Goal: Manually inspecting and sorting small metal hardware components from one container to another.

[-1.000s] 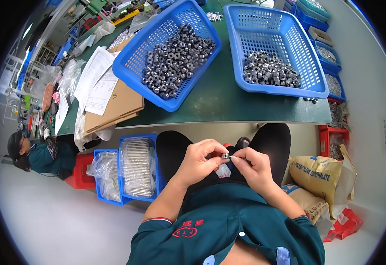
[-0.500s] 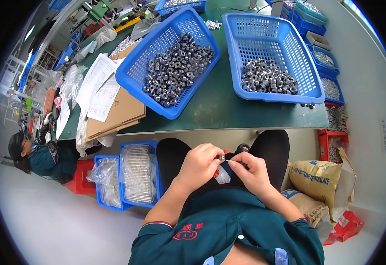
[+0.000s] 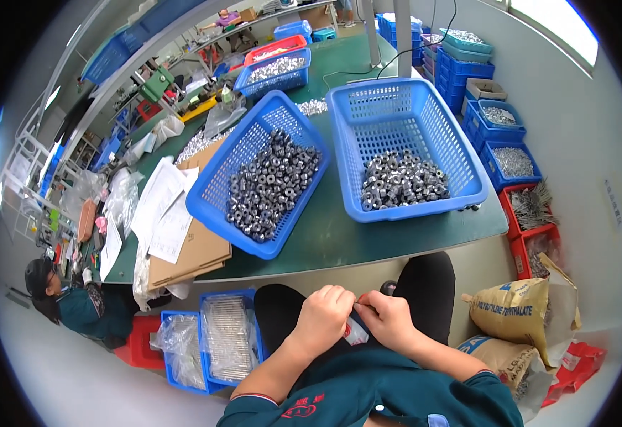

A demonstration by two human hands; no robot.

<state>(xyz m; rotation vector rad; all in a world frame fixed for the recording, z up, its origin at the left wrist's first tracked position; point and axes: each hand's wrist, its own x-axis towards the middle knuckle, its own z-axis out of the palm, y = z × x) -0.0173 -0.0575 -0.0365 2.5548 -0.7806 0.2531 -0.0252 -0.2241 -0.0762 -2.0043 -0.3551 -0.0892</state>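
Observation:
My left hand and my right hand meet in front of my lap, fingertips close together. In the left, curled fingers close around a small metal part, mostly hidden now; its shiny round end showed earlier. Thumb and fingers of the right are pinched at the same spot, and what lies between them is too small to make out. Below the hands is a small clear bag with red marks. On the table ahead, short dark metal sleeves fill part of the left basket, and similar metal pieces lie in the right basket.
The green table's edge runs just beyond my knees. Cardboard and papers lie at left. Bins of metal rods stand on the floor, near a seated co-worker. Sacks and red bins are at right.
The view has tilted up, showing more of the far table. My hands have drawn closer together, and the metal part's shiny end has gone from sight between the fingers.

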